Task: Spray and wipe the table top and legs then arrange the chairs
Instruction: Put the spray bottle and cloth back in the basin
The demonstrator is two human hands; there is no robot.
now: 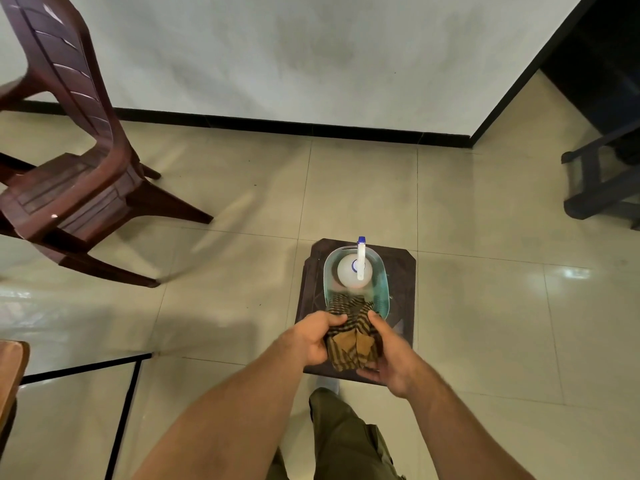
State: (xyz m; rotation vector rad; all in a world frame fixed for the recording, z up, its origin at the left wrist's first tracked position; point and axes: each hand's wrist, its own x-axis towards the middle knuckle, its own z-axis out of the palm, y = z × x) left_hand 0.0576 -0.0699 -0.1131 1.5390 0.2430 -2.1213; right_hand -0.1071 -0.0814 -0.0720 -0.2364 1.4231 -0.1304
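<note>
Left hand (313, 337) and right hand (389, 356) tight round crumpled striped cloth (350, 336); oval translucent basket (380, 271) beyond

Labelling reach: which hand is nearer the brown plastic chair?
Left. The left hand grips the striped cloth on the side toward the brown chair; the right hand grips the cloth's far side, farther away.

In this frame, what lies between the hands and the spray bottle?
In the head view, only the striped cloth, gripped by the left hand and right hand, hangs over the basket end nearest them, before the spray bottle.
</note>
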